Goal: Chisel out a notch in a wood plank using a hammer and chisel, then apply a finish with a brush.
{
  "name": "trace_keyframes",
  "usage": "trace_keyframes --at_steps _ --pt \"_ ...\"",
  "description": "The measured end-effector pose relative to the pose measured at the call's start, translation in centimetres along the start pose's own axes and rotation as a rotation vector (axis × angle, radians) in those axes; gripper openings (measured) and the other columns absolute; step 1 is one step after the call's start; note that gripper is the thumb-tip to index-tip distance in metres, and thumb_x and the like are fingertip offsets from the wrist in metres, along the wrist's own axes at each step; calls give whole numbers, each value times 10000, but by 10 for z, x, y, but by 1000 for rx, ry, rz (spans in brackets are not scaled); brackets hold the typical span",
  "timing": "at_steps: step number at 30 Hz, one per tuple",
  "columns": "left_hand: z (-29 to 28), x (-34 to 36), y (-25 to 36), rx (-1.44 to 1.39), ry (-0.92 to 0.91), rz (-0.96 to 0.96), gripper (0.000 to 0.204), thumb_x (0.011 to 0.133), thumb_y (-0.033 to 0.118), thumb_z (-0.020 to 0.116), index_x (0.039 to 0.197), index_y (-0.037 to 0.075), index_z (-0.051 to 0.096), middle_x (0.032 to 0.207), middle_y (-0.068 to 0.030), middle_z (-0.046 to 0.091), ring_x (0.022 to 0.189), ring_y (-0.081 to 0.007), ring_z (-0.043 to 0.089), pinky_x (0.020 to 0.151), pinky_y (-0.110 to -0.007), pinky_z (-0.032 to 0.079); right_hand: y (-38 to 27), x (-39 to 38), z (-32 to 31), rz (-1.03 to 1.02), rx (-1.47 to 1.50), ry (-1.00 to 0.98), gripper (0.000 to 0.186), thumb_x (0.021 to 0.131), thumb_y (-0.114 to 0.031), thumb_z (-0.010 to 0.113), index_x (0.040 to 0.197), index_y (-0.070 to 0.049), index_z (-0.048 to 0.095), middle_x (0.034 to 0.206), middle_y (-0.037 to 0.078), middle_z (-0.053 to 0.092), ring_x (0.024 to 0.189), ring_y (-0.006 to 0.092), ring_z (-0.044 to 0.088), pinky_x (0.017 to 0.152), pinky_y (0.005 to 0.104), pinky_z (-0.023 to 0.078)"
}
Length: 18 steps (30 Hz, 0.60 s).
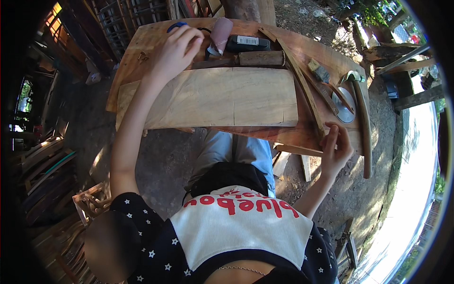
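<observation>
A pale wooden board [213, 99] lies flat across the worktable [130, 61] in front of me. My left hand [178, 49] is above the board's far left part, fingers loosely bent and apart, with nothing visible in them. Beside it are a blue item [176, 26], partly hidden behind the hand, and a pinkish roll [221, 32] that looks like sandpaper. At the table's near right edge, my right hand [336, 149] is closed, its fingertips at the near end of a long narrow wooden strip [300, 78]. That strip slants past the board's right end.
Behind the board lie a black case [248, 43] and a wooden block [261, 58]. To the right are a hammer [363, 113] overhanging the near edge, a silver disc [344, 105] and a small block [318, 70]. Stacked timber [45, 165] stands at left.
</observation>
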<state>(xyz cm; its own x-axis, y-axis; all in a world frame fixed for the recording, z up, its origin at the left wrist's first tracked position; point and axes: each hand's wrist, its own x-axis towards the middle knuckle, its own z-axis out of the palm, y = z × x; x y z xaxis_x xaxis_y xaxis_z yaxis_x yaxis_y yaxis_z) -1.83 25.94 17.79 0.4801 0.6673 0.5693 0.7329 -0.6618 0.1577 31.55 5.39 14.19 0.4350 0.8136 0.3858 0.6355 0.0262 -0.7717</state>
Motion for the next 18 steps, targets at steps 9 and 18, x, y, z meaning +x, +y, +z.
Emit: trace_keyframes --at_steps 9,18 --pt "66 92 86 -7 -86 348 177 866 270 521 927 117 587 870 -27 598 834 -234 605 725 -354 490 18 -16 26 -102 187 300 208 921 -126 487 835 7 622 581 -50 483 478 0 344 439 189 223" --pt "60 100 108 329 -742 157 517 724 473 650 1017 55 569 992 -104 617 925 -276 603 786 -401 487 17 -14 33 -180 -3 256 118 837 -61 555 753 -34 633 586 46 582 454 114 511 454 244 372"
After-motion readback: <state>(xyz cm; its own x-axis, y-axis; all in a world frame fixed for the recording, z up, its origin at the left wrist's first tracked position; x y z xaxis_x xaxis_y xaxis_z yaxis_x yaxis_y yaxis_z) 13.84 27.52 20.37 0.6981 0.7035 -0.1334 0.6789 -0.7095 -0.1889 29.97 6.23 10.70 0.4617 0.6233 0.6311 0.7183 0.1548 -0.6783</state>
